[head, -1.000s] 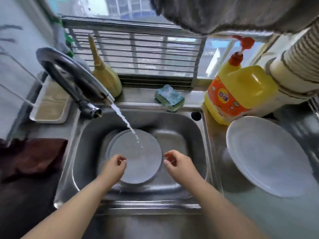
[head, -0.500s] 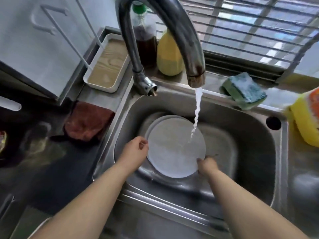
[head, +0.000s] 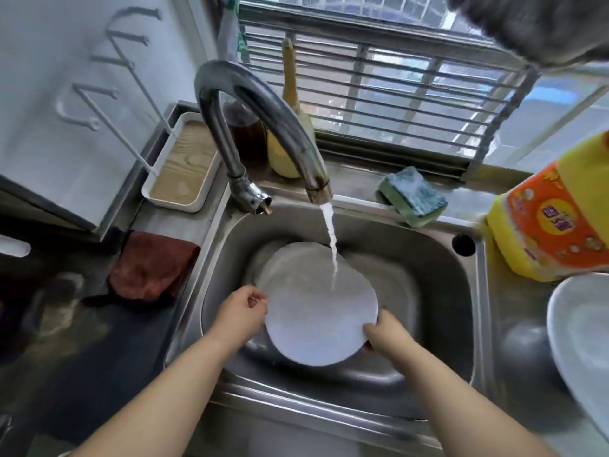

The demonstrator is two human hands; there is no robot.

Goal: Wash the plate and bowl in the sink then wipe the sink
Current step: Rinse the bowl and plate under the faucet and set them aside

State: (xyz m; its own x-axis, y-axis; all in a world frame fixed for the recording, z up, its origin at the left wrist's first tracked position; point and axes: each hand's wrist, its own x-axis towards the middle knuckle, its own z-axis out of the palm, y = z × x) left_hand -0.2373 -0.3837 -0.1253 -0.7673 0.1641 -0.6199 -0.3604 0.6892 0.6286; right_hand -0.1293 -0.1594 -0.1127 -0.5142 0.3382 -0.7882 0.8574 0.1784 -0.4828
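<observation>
Held tilted in the steel sink (head: 428,258) under running water, the round white plate (head: 316,305) is pinched at opposite rims by left hand (head: 242,316) and right hand (head: 387,336), and being wet, stiff and breakable it likely wants that firm edge grip.

right hand (head: 385,334) fingertips: lying hidden under the plate (head: 316,308) rim
dish soap jug (head: 553,222): running off the right edge
white dish (head: 580,351): being cut off at right
brown bottle (head: 247,130): sitting partly behind the faucet (head: 250,103)
</observation>
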